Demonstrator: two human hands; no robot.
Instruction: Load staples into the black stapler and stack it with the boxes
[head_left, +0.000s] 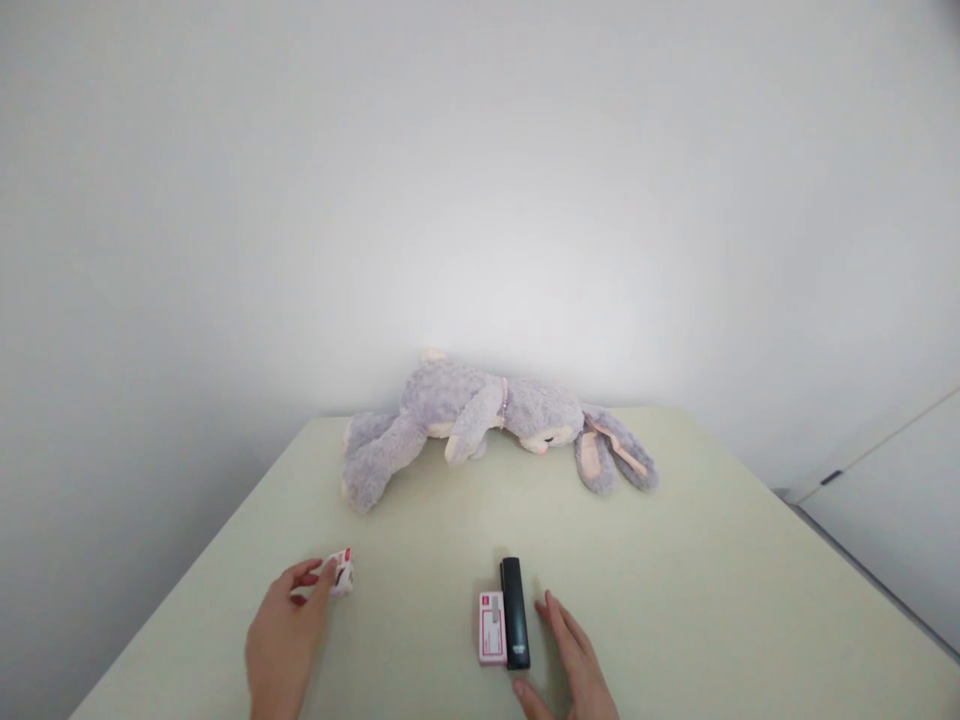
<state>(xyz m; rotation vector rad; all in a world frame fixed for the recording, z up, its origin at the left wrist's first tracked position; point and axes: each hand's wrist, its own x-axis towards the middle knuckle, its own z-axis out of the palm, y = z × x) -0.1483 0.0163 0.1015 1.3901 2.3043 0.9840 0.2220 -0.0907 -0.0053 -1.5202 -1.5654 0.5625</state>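
At the left front of the table, my left hand (pixel 289 625) pinches a small white-and-red box (pixel 343 573) between thumb and fingers; its exact kind is hard to make out. A black stapler (pixel 515 615) lies lengthwise near the front middle. Against its left side sits a white box with red print (pixel 491 630), apparently a staple box. My right hand (pixel 566 660) is just right of the stapler, thumb and fingers apart around its near end, holding nothing.
A grey-lilac plush rabbit (pixel 457 395) lies on its side along the back of the pale green table (pixel 675 560), ears to the right. A white wall (pixel 480 200) rises behind. A white panel with a dark handle (pixel 885 530) stands beyond the right edge.
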